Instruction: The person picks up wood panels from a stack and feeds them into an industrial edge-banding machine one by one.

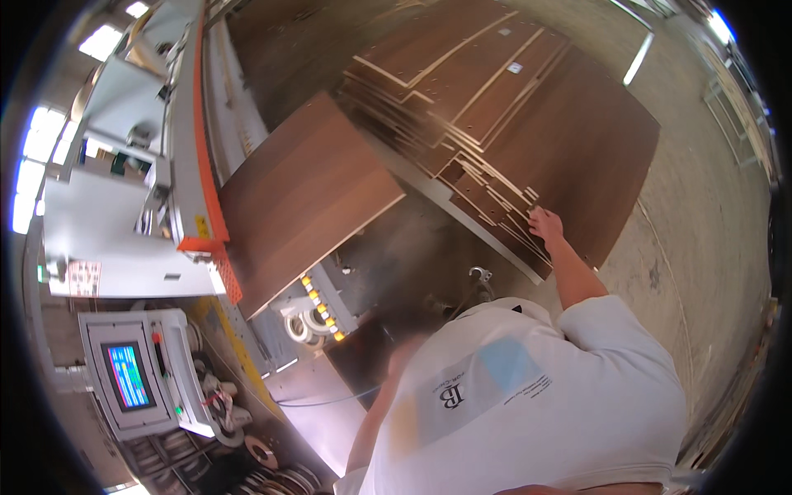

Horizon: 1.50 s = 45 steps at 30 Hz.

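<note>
My right hand [544, 226] reaches out over a stack of brown wood-look panels [606, 140]. Its fingers are drawn together at the ends of some thin, pale-edged strips [510, 208] lying on the stack; what they pinch, if anything, is too small to make out. Low in front of my body, my left hand [403, 353] is smeared by motion, its fingers unreadable. Beside it is a dark flat surface [355, 367]. Farther left, a brown panel [309, 198] lies on the machine's side, one corner pointing toward the stack.
A long machine with an orange edge [208, 148] runs along the left. Its control box with a lit screen [125, 375] stands lower left. Yellow-and-white rollers [322, 304] and rolls of edging tape [304, 327] sit below the single panel. Several more rolls [276, 480] lie at the bottom.
</note>
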Each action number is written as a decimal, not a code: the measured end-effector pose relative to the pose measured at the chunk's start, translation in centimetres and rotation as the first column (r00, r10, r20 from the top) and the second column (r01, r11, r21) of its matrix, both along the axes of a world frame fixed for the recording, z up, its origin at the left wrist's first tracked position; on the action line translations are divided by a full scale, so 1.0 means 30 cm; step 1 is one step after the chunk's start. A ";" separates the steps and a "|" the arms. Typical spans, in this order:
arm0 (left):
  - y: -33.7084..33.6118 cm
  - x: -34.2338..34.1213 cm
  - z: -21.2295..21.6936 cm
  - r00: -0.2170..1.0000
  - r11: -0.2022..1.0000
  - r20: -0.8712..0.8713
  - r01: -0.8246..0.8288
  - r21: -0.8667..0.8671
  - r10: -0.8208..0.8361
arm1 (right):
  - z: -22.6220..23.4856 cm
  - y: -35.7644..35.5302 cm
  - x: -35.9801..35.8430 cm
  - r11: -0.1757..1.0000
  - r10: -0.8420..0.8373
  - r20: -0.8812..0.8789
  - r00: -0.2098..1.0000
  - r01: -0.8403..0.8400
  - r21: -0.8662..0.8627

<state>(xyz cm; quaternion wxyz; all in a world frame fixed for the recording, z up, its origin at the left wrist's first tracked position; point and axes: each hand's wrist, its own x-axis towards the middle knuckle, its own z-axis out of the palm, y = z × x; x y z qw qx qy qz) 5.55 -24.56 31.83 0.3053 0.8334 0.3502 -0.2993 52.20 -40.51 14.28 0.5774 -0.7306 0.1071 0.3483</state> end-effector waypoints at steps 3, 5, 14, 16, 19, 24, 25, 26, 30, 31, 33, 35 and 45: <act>-0.013 0.137 -0.070 0.997 0.999 -0.074 -0.020 -0.031 0.017 | -0.075 -0.318 -0.053 0.994 -0.111 -0.037 0.993 0.111 0.015; 0.007 0.250 -0.163 0.993 0.993 -0.030 0.115 0.017 -0.115 | -0.168 -0.576 -0.133 0.984 -0.178 -0.037 0.983 0.176 -0.038; -0.100 0.593 -0.117 0.942 0.945 0.102 0.324 -0.037 -0.319 | -0.488 -0.974 -0.511 0.477 0.837 0.050 0.545 -0.680 -0.557; -0.118 0.628 -0.115 0.903 0.898 0.109 0.427 -0.104 -0.416 | -0.509 -0.970 -0.538 0.562 0.803 0.173 0.571 -0.628 -0.538; -0.111 0.681 -0.108 0.905 0.911 0.101 0.412 0.036 -0.413 | -0.490 -0.908 -0.491 0.730 0.615 0.122 0.779 -0.504 -0.461; 0.140 0.648 -0.190 0.988 0.937 0.154 -0.026 0.350 -0.030 | -0.371 -0.764 -0.344 0.794 0.545 0.027 0.838 -0.505 -0.339; 0.178 0.631 -0.201 0.983 0.930 0.183 -0.094 0.355 0.029 | -0.356 -0.756 -0.325 0.834 0.486 -0.023 0.874 -0.471 -0.288; 0.205 0.614 -0.170 0.972 0.919 0.215 -0.167 0.358 0.093 | -0.340 -0.745 -0.313 0.867 0.430 -0.078 0.899 -0.436 -0.240; 0.263 0.518 -0.091 0.894 0.851 0.273 -0.429 0.304 0.354 | -0.270 -0.690 -0.262 0.867 0.430 -0.159 0.889 -0.456 -0.201; 0.264 0.486 -0.090 0.877 0.828 0.279 -0.468 0.310 0.391 | -0.283 -0.697 -0.243 0.730 0.662 0.064 0.747 -0.623 -0.282; 0.278 0.453 -0.149 0.856 0.813 0.302 -0.503 0.293 0.420 | -0.437 -0.801 -0.188 0.407 0.896 0.392 0.208 -0.736 -0.540; 0.265 0.376 -0.178 0.842 0.797 0.271 -0.534 0.282 0.467 | -0.464 -0.803 -0.187 0.526 0.848 0.303 0.435 -0.761 -0.380; 0.025 0.042 -0.291 0.995 0.990 0.093 -0.031 0.136 0.018 | -0.218 -0.370 -0.104 0.958 0.284 -0.240 0.928 -0.284 0.034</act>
